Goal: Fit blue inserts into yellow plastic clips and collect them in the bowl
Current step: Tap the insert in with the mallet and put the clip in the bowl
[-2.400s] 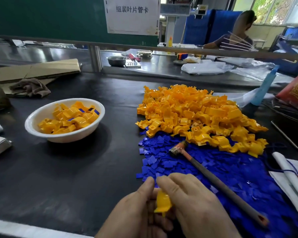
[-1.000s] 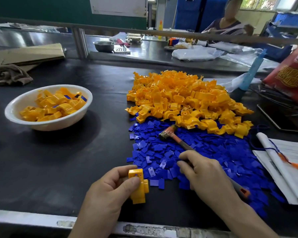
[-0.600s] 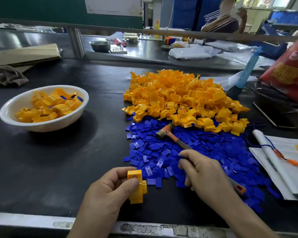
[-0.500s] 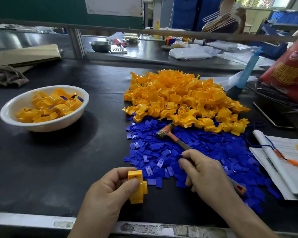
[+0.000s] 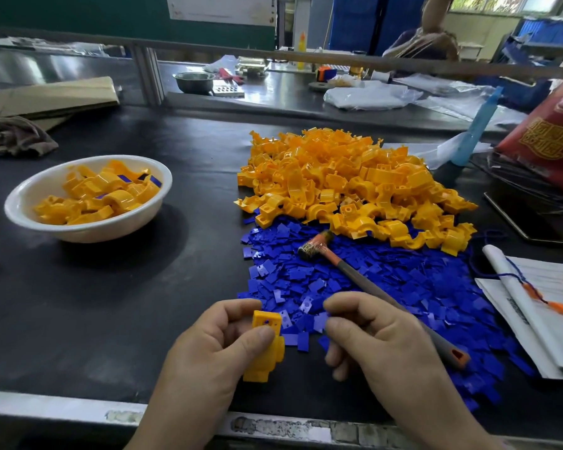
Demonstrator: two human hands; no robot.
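Observation:
My left hand (image 5: 205, 362) grips one yellow clip (image 5: 267, 349) upright near the table's front edge. Just to its right, my right hand (image 5: 384, 345) hovers over the near edge of the blue insert pile (image 5: 403, 287). Its thumb and forefinger are curled in a pinch on a blue insert that the fingertips almost wholly hide. A heap of loose yellow clips (image 5: 348, 186) lies behind the blue pile. The white bowl (image 5: 23, 196) at the left holds several clips with blue inserts (image 5: 95, 196).
A small hammer (image 5: 364, 280) lies across the blue pile, with its handle running under my right hand. Papers (image 5: 533, 303) and a red bag (image 5: 553, 134) crowd the right side. A cloth (image 5: 13, 134) and cardboard (image 5: 46, 95) sit far left. A metal rail (image 5: 62, 407) edges the table front.
My right hand has lifted off the blue pile and drawn back toward the clip. My left hand has raised the clip slightly. The hammer and the bowl stay put.

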